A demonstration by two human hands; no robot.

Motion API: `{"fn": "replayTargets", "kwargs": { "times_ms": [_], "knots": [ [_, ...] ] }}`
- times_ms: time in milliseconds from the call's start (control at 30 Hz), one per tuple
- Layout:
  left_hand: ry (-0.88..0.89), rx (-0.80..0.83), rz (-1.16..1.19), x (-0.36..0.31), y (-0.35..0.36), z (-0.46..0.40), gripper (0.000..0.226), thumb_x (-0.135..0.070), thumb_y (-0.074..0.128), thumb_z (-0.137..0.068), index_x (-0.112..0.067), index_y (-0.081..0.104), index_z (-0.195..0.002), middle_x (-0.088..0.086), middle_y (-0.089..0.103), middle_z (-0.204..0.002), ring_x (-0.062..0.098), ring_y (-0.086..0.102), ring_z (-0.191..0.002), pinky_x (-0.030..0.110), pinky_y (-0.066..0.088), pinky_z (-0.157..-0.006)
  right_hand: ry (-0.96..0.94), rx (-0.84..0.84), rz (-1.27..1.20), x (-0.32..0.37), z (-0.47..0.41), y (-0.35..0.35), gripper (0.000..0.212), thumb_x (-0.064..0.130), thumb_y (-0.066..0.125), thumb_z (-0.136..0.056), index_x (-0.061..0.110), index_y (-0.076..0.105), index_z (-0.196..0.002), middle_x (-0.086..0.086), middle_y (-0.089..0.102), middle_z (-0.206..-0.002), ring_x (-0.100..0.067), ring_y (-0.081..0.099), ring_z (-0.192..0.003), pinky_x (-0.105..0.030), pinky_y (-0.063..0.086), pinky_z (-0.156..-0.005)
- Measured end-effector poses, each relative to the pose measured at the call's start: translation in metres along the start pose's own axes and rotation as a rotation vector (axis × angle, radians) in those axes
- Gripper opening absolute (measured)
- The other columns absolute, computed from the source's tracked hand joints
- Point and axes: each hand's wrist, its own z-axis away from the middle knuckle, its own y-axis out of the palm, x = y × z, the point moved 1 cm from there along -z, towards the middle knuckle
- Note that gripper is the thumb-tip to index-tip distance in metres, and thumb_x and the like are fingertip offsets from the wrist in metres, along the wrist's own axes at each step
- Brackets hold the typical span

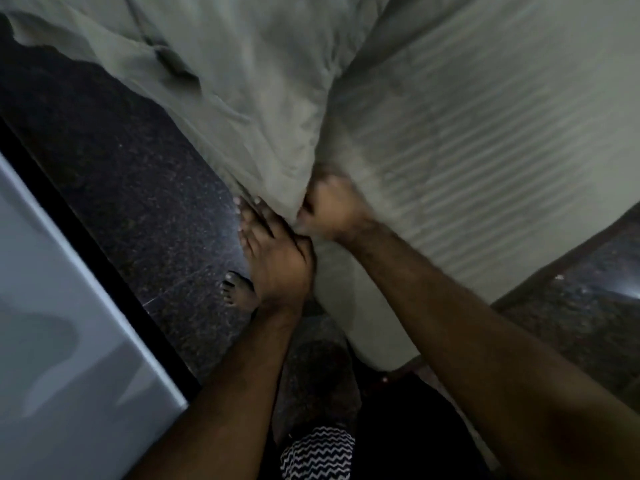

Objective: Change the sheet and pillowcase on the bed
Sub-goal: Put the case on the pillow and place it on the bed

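A pale grey-green sheet (221,81) hangs over the left side of the mattress (485,140), whose ribbed, striped surface is bare on the right. At the mattress corner my left hand (277,261) lies with fingers stretched along the sheet's lower edge, pressing it against the mattress side. My right hand (332,213) is curled, gripping a bunch of the sheet at the corner fold. Motion blur softens both hands.
Dark speckled floor (131,174) runs along the left of the bed. A white panel with a black edge (62,306) stands at the lower left. My bare foot (239,292) is on the floor beside the bed. Zigzag-patterned cloth (318,452) shows at the bottom.
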Motion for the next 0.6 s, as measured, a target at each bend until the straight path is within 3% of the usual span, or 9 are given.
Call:
{"fn": "replayTargets", "kwargs": {
  "times_ms": [33, 100, 167, 267, 367, 467, 500, 567, 600],
  "knots": [
    [0.033, 0.015, -0.044, -0.006, -0.002, 0.002, 0.076, -0.034, 0.041, -0.088, 0.005, 0.026, -0.151, 0.038, 0.016, -0.158, 0.048, 0.020, -0.148, 0.052, 0.021, -0.121, 0.008, -0.153, 0.024, -0.011, 0.010, -0.002, 0.036, 0.019, 0.064, -0.088, 0.004, 0.069, -0.119, -0.019, 0.066, -0.127, -0.035, 0.063, -0.116, -0.035, 0.048, -0.094],
    [0.192, 0.045, -0.057, -0.028, 0.002, 0.022, 0.080, -0.034, 0.042, -0.085, -0.005, 0.021, -0.156, 0.034, 0.020, -0.158, 0.050, 0.016, -0.148, 0.055, 0.016, -0.122, 0.153, -0.352, 0.249, -0.063, 0.053, 0.001, 0.044, 0.032, 0.051, -0.098, 0.014, 0.058, -0.138, -0.011, 0.050, -0.149, -0.029, 0.047, -0.138, -0.041, 0.037, -0.111],
    [0.329, 0.079, -0.098, -0.047, 0.011, 0.048, 0.084, -0.038, 0.036, -0.084, -0.015, 0.011, -0.161, 0.021, 0.007, -0.166, 0.048, 0.006, -0.151, 0.061, 0.012, -0.121, 0.385, -0.305, 0.359, -0.087, 0.111, 0.007, 0.056, 0.042, 0.037, -0.104, 0.021, 0.034, -0.155, -0.005, 0.026, -0.164, -0.025, 0.023, -0.152, -0.044, 0.022, -0.121],
    [0.257, 0.138, -0.093, -0.067, 0.015, 0.078, 0.079, -0.043, 0.031, -0.088, -0.022, 0.008, -0.161, 0.010, -0.001, -0.169, 0.046, 0.000, -0.152, 0.067, 0.014, -0.117, 0.354, -0.244, 0.384, -0.067, 0.162, 0.039, 0.062, 0.043, 0.032, -0.104, 0.018, 0.021, -0.160, -0.003, 0.016, -0.167, -0.025, 0.014, -0.154, -0.050, 0.017, -0.121],
    [0.169, 0.207, -0.048, -0.066, 0.014, 0.099, 0.069, -0.036, 0.036, -0.097, -0.030, 0.009, -0.161, 0.000, -0.005, -0.170, 0.039, -0.003, -0.154, 0.068, 0.023, -0.114, 0.199, -0.124, 0.332, -0.049, 0.183, 0.060, 0.061, 0.042, 0.036, -0.101, 0.020, 0.028, -0.158, -0.001, 0.021, -0.166, -0.024, 0.019, -0.153, -0.048, 0.020, -0.121],
    [0.163, 0.251, -0.024, -0.057, -0.008, 0.105, 0.061, -0.026, 0.040, -0.101, -0.036, 0.022, -0.158, -0.007, 0.002, -0.169, 0.031, 0.000, -0.155, 0.059, 0.015, -0.121, 0.087, -0.098, 0.156, -0.045, 0.182, 0.043, 0.053, 0.036, 0.042, -0.094, 0.020, 0.053, -0.144, -0.003, 0.050, -0.151, -0.025, 0.048, -0.137, -0.038, 0.038, -0.113],
    [0.178, 0.269, -0.032, -0.058, -0.019, 0.104, 0.059, -0.021, 0.041, -0.100, -0.035, 0.028, -0.156, -0.006, 0.011, -0.168, 0.031, 0.008, -0.154, 0.053, 0.013, -0.121, 0.103, -0.113, 0.132, -0.038, 0.182, 0.026, 0.047, 0.032, 0.046, -0.093, 0.018, 0.059, -0.136, -0.006, 0.061, -0.139, -0.026, 0.058, -0.125, -0.036, 0.045, -0.105],
    [0.194, 0.278, -0.018, -0.062, -0.038, 0.097, 0.057, -0.013, 0.046, -0.093, -0.024, 0.044, -0.149, 0.004, 0.035, -0.160, 0.033, 0.034, -0.144, 0.042, 0.024, -0.118, 0.282, -0.244, 0.071, -0.031, 0.171, -0.008, 0.033, 0.018, 0.053, -0.092, 0.013, 0.061, -0.124, -0.011, 0.070, -0.114, -0.030, 0.067, -0.104, -0.034, 0.052, -0.089],
    [0.189, 0.274, 0.034, -0.068, -0.049, 0.094, 0.054, -0.011, 0.048, -0.092, -0.017, 0.049, -0.145, 0.010, 0.045, -0.152, 0.035, 0.045, -0.135, 0.041, 0.032, -0.113, 0.410, -0.254, -0.041, -0.026, 0.164, -0.024, 0.033, 0.010, 0.054, -0.092, 0.012, 0.061, -0.124, -0.013, 0.069, -0.114, -0.031, 0.065, -0.105, -0.035, 0.051, -0.089]
  ]
}}
